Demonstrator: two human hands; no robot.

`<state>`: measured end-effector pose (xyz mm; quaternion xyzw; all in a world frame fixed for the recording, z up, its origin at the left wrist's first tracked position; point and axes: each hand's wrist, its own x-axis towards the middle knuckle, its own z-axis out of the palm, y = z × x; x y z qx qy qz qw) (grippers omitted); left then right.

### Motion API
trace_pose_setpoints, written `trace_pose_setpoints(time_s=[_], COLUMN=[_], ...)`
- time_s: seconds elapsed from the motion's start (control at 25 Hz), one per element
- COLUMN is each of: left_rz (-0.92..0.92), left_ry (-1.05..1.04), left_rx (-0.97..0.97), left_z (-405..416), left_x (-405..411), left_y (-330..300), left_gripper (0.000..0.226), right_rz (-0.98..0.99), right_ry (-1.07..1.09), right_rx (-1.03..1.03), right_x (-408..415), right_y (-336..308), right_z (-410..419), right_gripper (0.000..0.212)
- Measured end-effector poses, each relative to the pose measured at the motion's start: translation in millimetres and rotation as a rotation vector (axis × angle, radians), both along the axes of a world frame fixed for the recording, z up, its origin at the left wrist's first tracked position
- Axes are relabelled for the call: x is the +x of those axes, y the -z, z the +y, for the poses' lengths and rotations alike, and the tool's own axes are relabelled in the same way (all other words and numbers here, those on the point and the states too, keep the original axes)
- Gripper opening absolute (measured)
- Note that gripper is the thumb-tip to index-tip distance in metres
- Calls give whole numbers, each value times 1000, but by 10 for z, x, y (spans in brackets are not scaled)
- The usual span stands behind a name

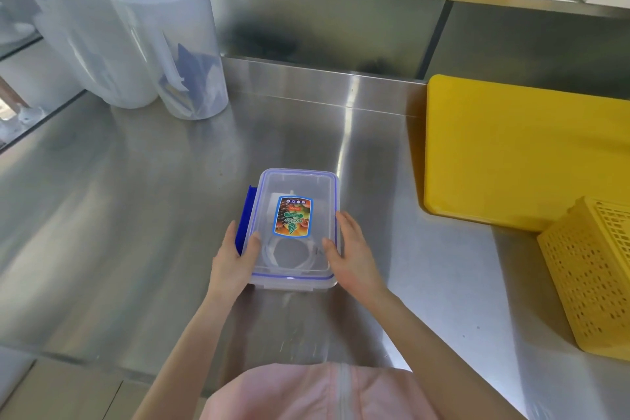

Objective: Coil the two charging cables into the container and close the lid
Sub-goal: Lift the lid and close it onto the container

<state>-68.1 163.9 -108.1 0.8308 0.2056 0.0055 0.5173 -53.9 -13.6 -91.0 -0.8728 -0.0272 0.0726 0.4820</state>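
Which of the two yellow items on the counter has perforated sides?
The yellow basket at the near right edge: its walls are a lattice of holes. The yellow cutting board behind it is a flat, solid slab.

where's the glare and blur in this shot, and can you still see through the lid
Head view: a bright streak of glare runs down the steel table; the pitchers at the far left are smeared, and straight edges bow from the wide lens. The lid stays clear enough to show a coiled white cable between the left hand and right hand.
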Motion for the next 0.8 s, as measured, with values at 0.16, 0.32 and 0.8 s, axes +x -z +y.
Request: trace_pose_setpoints(time_s=[0.16, 0.32, 0.8], left_rz=[-76, -90, -124], left_ry=[-77, -87, -55], left_rx=[72, 174, 356], left_z=[-105, -149, -134], left_x=[-41, -13, 1], left_y=[-89, -77, -98], left_gripper=[42, 48, 40], right_rz=[25, 38, 31], right_ry=[8, 5, 32], right_rx=[12, 16, 39], right_x=[-6, -3, -1], right_y=[-50, -73, -32], right_z=[24, 6, 10], right_gripper=[46, 47, 45])
